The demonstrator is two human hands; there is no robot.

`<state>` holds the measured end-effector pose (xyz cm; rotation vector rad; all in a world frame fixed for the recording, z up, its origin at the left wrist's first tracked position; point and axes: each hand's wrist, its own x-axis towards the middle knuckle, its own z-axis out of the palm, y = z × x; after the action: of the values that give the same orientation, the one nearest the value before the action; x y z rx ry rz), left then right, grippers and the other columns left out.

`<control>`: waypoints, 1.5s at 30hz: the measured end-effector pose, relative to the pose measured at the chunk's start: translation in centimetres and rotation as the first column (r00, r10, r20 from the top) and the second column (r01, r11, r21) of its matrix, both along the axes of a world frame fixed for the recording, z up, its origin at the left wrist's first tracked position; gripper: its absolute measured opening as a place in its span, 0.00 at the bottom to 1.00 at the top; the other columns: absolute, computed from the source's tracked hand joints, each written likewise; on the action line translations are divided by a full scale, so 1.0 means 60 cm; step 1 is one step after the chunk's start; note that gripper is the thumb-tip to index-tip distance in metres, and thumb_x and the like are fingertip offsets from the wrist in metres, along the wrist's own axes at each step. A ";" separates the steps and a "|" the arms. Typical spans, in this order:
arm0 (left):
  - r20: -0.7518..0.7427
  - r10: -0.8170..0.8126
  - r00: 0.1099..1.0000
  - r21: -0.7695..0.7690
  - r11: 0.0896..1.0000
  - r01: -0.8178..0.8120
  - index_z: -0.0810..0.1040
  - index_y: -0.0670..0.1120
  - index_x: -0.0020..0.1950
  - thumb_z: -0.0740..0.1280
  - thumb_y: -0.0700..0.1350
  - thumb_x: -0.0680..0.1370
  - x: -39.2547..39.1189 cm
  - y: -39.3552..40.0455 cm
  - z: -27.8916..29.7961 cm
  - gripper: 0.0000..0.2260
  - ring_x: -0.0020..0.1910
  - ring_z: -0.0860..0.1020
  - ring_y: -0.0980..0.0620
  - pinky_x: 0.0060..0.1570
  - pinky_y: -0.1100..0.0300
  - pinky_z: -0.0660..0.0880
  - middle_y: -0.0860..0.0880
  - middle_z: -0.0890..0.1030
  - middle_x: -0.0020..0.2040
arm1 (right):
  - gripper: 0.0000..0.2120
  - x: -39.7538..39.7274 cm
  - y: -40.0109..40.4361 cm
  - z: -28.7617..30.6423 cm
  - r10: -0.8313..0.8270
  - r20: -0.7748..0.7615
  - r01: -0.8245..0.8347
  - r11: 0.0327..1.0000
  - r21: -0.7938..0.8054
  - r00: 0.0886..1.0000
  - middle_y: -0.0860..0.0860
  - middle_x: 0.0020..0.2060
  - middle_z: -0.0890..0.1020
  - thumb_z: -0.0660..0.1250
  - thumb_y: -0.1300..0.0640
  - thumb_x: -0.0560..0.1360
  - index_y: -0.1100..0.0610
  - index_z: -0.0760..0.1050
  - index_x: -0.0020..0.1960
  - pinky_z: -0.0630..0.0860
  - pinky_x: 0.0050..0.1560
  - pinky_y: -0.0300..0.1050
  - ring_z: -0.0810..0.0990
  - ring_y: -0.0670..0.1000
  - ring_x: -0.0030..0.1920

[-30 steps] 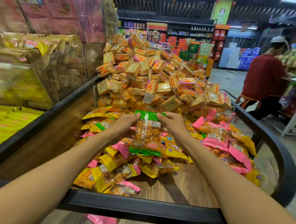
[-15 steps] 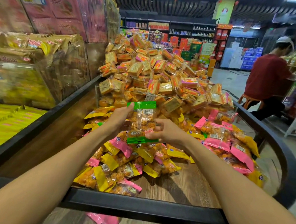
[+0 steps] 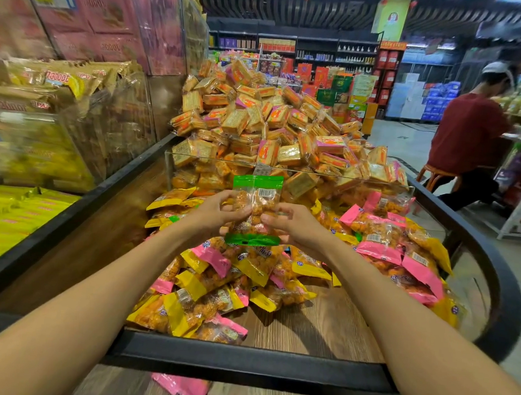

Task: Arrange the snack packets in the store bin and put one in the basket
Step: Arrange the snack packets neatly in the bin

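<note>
A clear snack packet with green ends (image 3: 258, 197) stands upright in the air above the pile. My left hand (image 3: 218, 214) pinches its left side and my right hand (image 3: 294, 225) pinches its right side. Below them lies a heap of yellow-ended and pink-ended snack packets (image 3: 217, 286) on the wooden floor of the store bin (image 3: 315, 329). More pink packets (image 3: 381, 250) lie at the bin's right. No basket is in view.
A black rim (image 3: 243, 358) edges the bin in front and curves round the right. Behind a clear divider (image 3: 285, 168) rises a mound of orange biscuit packs (image 3: 267, 121). Yellow packs fill the left bin (image 3: 5, 212). A person in red (image 3: 467, 133) sits at the right.
Both hands have lifted the green packet from lying over the pile and turned it upright; my right hand slid down from its top edge to its side.
</note>
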<state>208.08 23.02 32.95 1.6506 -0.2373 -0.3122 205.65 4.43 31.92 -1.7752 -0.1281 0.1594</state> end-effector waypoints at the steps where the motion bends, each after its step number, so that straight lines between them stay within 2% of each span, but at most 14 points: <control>1: 0.000 0.008 1.000 0.014 1.000 -0.008 0.71 0.50 0.63 0.72 0.45 0.71 -0.001 0.001 0.000 0.22 0.59 0.78 0.47 0.59 0.41 0.75 0.46 0.80 0.59 | 0.14 0.000 -0.002 -0.001 0.000 -0.001 0.000 1.000 -0.009 1.000 0.54 0.49 0.81 0.71 0.57 0.74 0.62 0.74 0.56 0.78 0.55 0.52 0.80 0.52 0.50; 4: 0.040 -0.016 0.999 0.088 0.996 0.012 0.70 0.49 0.67 0.73 0.43 0.71 -0.005 0.003 -0.006 0.26 0.57 0.79 0.47 0.58 0.42 0.75 0.46 0.80 0.58 | 0.09 -0.005 -0.016 0.012 -0.086 0.067 0.092 0.991 -0.095 0.994 0.54 0.44 0.81 0.68 0.58 0.77 0.60 0.73 0.54 0.78 0.38 0.41 0.79 0.48 0.38; 7: 0.111 -0.210 0.971 0.323 0.932 0.165 0.71 0.51 0.63 0.71 0.42 0.74 -0.026 -0.002 -0.029 0.19 0.52 0.77 0.56 0.45 0.61 0.76 0.54 0.78 0.54 | 0.12 -0.003 -0.059 0.038 -0.281 0.219 0.322 0.929 -0.182 0.934 0.58 0.52 0.81 0.65 0.59 0.78 0.62 0.73 0.60 0.79 0.42 0.44 0.81 0.52 0.41; 12: 0.010 -0.593 0.805 0.759 0.528 0.380 0.67 0.51 0.70 0.71 0.46 0.75 -0.047 -0.035 -0.102 0.25 0.58 0.72 0.55 0.53 0.64 0.71 0.51 0.72 0.62 | 0.11 -0.022 -0.142 0.076 -0.268 0.281 0.349 0.888 -0.298 0.922 0.55 0.45 0.81 0.64 0.63 0.78 0.62 0.73 0.60 0.80 0.41 0.46 0.82 0.52 0.39; 15: 0.066 -0.699 0.712 0.919 0.320 0.229 0.68 0.47 0.69 0.70 0.51 0.75 -0.056 -0.050 -0.125 0.25 0.56 0.73 0.51 0.50 0.63 0.68 0.46 0.74 0.61 | 0.10 -0.039 -0.196 0.063 -0.205 0.375 0.393 0.742 -0.542 0.904 0.53 0.47 0.80 0.65 0.61 0.77 0.60 0.75 0.59 0.77 0.39 0.40 0.80 0.49 0.42; 19: 0.156 -0.740 0.655 0.978 0.207 0.001 0.67 0.46 0.69 0.69 0.56 0.75 -0.060 -0.062 -0.136 0.27 0.58 0.70 0.50 0.51 0.60 0.67 0.48 0.71 0.61 | 0.10 -0.051 -0.256 0.026 -0.171 0.385 0.404 0.612 -0.680 0.907 0.54 0.48 0.82 0.65 0.59 0.78 0.58 0.76 0.58 0.75 0.46 0.45 0.79 0.50 0.44; 24: 0.027 -0.680 0.732 0.932 0.282 0.227 0.70 0.46 0.65 0.70 0.49 0.75 -0.059 -0.073 -0.148 0.21 0.49 0.71 0.57 0.46 0.67 0.68 0.52 0.74 0.54 | 0.13 -0.058 -0.264 -0.028 -0.009 0.270 0.232 0.538 -0.811 0.963 0.54 0.54 0.80 0.65 0.57 0.78 0.58 0.74 0.62 0.71 0.48 0.38 0.76 0.48 0.48; 28: -0.061 -0.603 0.795 0.851 0.386 0.357 0.72 0.46 0.62 0.70 0.47 0.75 -0.047 -0.074 -0.139 0.17 0.45 0.75 0.59 0.42 0.71 0.72 0.56 0.76 0.47 | 0.15 -0.050 -0.257 -0.026 0.052 0.248 0.182 0.537 -0.824 0.967 0.55 0.54 0.81 0.64 0.57 0.79 0.59 0.72 0.64 0.75 0.55 0.44 0.79 0.52 0.53; 32: 0.070 -0.600 0.797 0.865 0.434 0.251 0.76 0.46 0.53 0.69 0.47 0.76 -0.021 -0.109 -0.101 0.08 0.41 0.75 0.60 0.39 0.71 0.71 0.54 0.78 0.45 | 0.15 -0.047 -0.259 -0.024 0.067 0.290 0.202 0.569 -0.797 0.955 0.54 0.54 0.80 0.64 0.57 0.79 0.58 0.72 0.65 0.76 0.57 0.48 0.79 0.51 0.53; 35: 0.248 -0.511 0.823 0.854 0.517 0.063 0.79 0.39 0.51 0.66 0.45 0.79 0.015 -0.181 -0.083 0.09 0.46 0.78 0.50 0.44 0.59 0.73 0.45 0.81 0.48 | 0.15 -0.044 -0.265 -0.025 0.068 0.299 0.212 0.561 -0.800 0.952 0.54 0.54 0.80 0.64 0.57 0.79 0.58 0.72 0.64 0.76 0.57 0.48 0.79 0.51 0.53; 38: 0.305 -0.447 0.841 0.892 0.442 -0.089 0.76 0.38 0.44 0.62 0.46 0.80 0.044 -0.258 -0.094 0.12 0.52 0.78 0.42 0.46 0.56 0.72 0.37 0.80 0.52 | 0.14 -0.038 -0.274 -0.030 0.057 0.300 0.228 0.521 -0.822 0.952 0.54 0.53 0.80 0.64 0.55 0.78 0.57 0.73 0.63 0.76 0.55 0.51 0.78 0.51 0.52; 41: 0.209 -0.393 0.896 0.948 0.306 -0.086 0.76 0.39 0.51 0.58 0.45 0.81 0.067 -0.308 -0.128 0.11 0.50 0.76 0.42 0.45 0.53 0.71 0.37 0.77 0.51 | 0.14 -0.033 -0.277 -0.034 0.054 0.291 0.229 0.490 -0.841 0.955 0.54 0.53 0.79 0.64 0.54 0.78 0.56 0.72 0.63 0.76 0.55 0.53 0.76 0.52 0.53; 43: 0.190 -0.318 0.929 0.949 0.302 -0.090 0.75 0.42 0.55 0.59 0.45 0.81 0.083 -0.327 -0.151 0.09 0.42 0.75 0.48 0.37 0.57 0.70 0.43 0.74 0.47 | 0.14 -0.031 -0.277 -0.035 0.055 0.293 0.231 0.488 -0.842 0.954 0.54 0.53 0.79 0.64 0.54 0.78 0.55 0.72 0.63 0.77 0.55 0.53 0.77 0.52 0.53; 45: 0.173 -0.235 0.956 0.950 0.296 -0.099 0.73 0.41 0.63 0.61 0.46 0.80 0.096 -0.335 -0.165 0.14 0.43 0.77 0.49 0.38 0.58 0.75 0.45 0.76 0.51 | 0.14 -0.030 -0.278 -0.036 0.054 0.298 0.236 0.485 -0.842 0.953 0.54 0.53 0.79 0.64 0.54 0.78 0.56 0.72 0.62 0.77 0.54 0.53 0.77 0.53 0.52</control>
<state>213.81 2.89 23.04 2.9607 -0.3795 -0.2910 203.86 -12.27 29.79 -2.8556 -0.1766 -0.1669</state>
